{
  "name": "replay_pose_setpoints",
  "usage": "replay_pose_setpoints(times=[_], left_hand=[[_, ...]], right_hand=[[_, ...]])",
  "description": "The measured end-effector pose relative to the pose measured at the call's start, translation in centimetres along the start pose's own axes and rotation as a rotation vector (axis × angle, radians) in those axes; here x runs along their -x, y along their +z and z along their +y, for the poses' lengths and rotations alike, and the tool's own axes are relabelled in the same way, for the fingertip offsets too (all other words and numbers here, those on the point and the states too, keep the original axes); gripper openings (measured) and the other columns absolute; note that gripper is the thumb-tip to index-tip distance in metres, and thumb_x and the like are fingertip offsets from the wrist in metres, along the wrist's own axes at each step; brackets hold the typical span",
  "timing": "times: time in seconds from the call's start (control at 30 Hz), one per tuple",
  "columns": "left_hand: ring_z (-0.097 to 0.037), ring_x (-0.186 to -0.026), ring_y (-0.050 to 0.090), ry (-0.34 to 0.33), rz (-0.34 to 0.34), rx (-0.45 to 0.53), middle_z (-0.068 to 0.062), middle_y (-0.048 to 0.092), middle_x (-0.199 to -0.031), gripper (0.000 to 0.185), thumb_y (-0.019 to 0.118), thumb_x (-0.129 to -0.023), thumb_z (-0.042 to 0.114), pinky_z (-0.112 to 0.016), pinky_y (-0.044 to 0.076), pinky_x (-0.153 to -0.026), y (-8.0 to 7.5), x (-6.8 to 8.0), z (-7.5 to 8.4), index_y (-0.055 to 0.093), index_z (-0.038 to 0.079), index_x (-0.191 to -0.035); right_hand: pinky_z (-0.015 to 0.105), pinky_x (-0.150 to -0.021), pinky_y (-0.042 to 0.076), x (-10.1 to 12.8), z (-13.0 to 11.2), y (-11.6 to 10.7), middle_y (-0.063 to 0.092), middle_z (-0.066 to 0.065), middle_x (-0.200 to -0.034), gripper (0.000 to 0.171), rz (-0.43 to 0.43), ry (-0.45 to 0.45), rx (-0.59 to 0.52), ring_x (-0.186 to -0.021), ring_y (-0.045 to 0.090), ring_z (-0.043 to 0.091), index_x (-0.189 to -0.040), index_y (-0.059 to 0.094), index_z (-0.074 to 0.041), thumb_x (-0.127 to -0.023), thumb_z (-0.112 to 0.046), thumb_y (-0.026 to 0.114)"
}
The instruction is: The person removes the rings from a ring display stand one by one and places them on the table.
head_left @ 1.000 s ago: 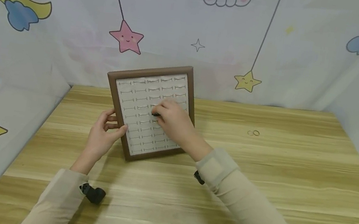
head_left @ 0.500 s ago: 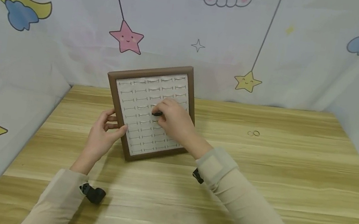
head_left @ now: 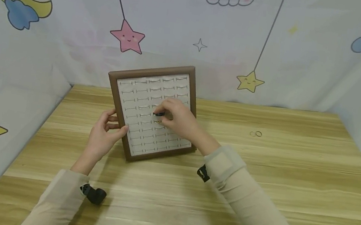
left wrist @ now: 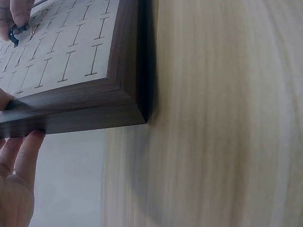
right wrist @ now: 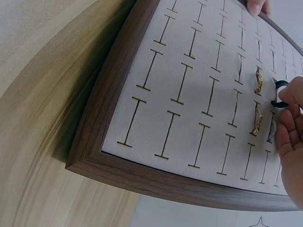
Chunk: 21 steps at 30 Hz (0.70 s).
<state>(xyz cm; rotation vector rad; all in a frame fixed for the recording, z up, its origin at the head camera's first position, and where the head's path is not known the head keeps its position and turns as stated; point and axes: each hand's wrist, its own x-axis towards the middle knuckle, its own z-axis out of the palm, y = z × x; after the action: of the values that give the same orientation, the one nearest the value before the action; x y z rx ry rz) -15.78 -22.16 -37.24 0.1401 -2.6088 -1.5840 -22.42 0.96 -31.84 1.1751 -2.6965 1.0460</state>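
right hand (right wrist: pixel 289 137) pinches black ring (right wrist: pixel 279 93) | ring tray (right wrist: pixel 142 118) | two gold rings (right wrist: pixel 258 81) slotted

A staged recording booth rather than a lived-in room: a white fabric backdrop (head_left: pixel 191 33), printed with a pink star (head_left: pixel 127 38), yellow stars (head_left: pixel 249 82), moons and blue clouds (head_left: pixel 20 15), is hanging on three sides and enclosing a light wood-grain desk (head_left: pixel 260 185), which is carrying only a few small items.

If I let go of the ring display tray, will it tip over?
Probably. The ring display tray stands tilted on its lower edge on the table, steadied by the left hand. Its rigid wooden frame shouldn't flex while the right hand presses in the black ring.
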Motion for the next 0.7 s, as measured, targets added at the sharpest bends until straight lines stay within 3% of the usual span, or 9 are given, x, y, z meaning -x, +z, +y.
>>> replay_pose_setpoints(times=[0.2, 0.47, 0.57, 0.7], left_hand=[[-0.028, -0.110, 0.054, 0.001, 0.002, 0.001, -0.015, 0.049, -0.127, 0.064, 0.064, -0.091, 0.020, -0.012, 0.047, -0.071, 0.0, 0.0, -0.1, 0.032, 0.011, -0.146], [-0.027, -0.110, 0.054, -0.007, 0.005, -0.005, -0.014, 0.048, -0.127, 0.065, 0.064, -0.091, 0.020, -0.012, 0.046, -0.071, 0.0, 0.0, 0.1, 0.032, 0.012, -0.147], [-0.026, -0.110, 0.054, -0.008, 0.006, -0.004, -0.014, 0.048, -0.126, 0.065, 0.063, -0.091, 0.020, -0.011, 0.046, -0.071, 0.0, 0.1, 0.1, 0.032, 0.012, -0.147], [-0.026, -0.110, 0.054, -0.011, 0.007, -0.004, -0.014, 0.049, -0.126, 0.065, 0.063, -0.091, 0.019, -0.011, 0.046, -0.071, 0.0, 0.1, 0.2, 0.032, 0.012, -0.147]], right_hand=[[0.026, -0.089, 0.048, 0.2, 0.2, -0.5, 0.066, 0.009, -0.109, 0.019, -0.005, 0.079, -0.162, -0.098, 0.058, 0.019, -0.105, 0.066, -0.004, -0.088, 0.001, 0.060], [0.019, -0.072, 0.046, 1.2, 1.6, -2.6, 0.063, 0.008, -0.100, 0.025, 0.115, 0.268, -0.570, -0.083, 0.055, 0.010, -0.114, 0.063, 0.003, -0.089, -0.001, 0.061], [0.018, -0.075, 0.047, 1.7, 2.3, -3.8, 0.061, 0.000, -0.102, 0.029, 0.166, 0.327, -0.669, -0.085, 0.056, 0.007, -0.118, 0.059, 0.006, -0.090, -0.001, 0.060], [0.023, -0.088, 0.049, 2.4, 3.5, -5.3, 0.059, -0.003, -0.105, 0.034, 0.237, 0.426, -0.713, -0.092, 0.057, 0.004, -0.124, 0.057, 0.004, -0.091, -0.004, 0.060]])
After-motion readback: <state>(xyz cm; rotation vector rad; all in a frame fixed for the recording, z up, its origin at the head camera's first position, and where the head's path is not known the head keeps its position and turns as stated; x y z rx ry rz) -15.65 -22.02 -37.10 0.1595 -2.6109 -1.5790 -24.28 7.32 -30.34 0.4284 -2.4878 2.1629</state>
